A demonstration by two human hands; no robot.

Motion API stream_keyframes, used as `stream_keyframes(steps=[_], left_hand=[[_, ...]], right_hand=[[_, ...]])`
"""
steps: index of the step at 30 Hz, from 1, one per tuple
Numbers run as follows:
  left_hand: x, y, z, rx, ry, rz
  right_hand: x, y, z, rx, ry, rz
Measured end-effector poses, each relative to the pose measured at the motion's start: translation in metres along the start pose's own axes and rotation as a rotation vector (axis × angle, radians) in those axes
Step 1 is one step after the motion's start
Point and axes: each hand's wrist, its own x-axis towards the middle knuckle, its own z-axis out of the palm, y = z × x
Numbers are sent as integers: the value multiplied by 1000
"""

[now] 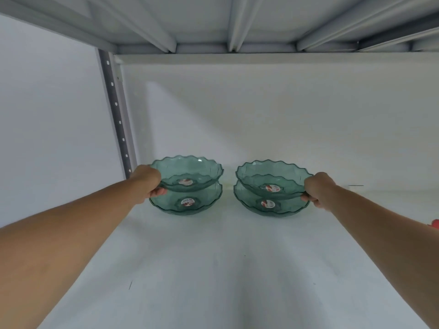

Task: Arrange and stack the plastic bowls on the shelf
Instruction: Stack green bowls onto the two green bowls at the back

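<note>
Two pairs of clear green plastic bowls with scalloped rims stand side by side at the back of the white shelf point(213, 269). On the left, an upper bowl point(190, 170) sits in a lower bowl point(187, 205); my left hand point(148, 181) grips the upper bowl's left rim. On the right, an upper bowl point(273, 176) rests tilted over a lower bowl point(273, 208); my right hand point(318, 189) grips the upper bowl's right rim. Each bowl has a red and white sticker at its bottom.
A grey perforated upright post point(116, 110) rises at the back left. The ribbed underside of the shelf above point(237, 22) hangs overhead. A white back wall point(285, 115) stands behind the bowls. Something red point(434, 223) peeks in at the right edge.
</note>
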Motion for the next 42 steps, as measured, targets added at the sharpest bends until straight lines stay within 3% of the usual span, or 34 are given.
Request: stream_keyframes(steps=[7, 12, 16, 21, 26, 33, 42], left_hand=[[27, -25, 18, 241, 31, 52], [28, -32, 16, 613, 153, 132], [33, -31, 16, 713, 109, 157], [21, -22, 22, 701, 163, 472], [-8, 0, 38, 662, 7, 701], [-57, 8, 62, 593, -173, 762], [-99, -13, 82, 601, -289, 804]], right_hand=[[28, 10, 21, -157, 68, -106], [27, 25, 15, -374, 124, -193], [31, 39, 18, -432, 84, -175], [33, 34, 20, -445, 103, -293], [2, 12, 16, -581, 82, -506], [-56, 7, 23, -599, 21, -622], [-105, 38, 11, -634, 51, -583]])
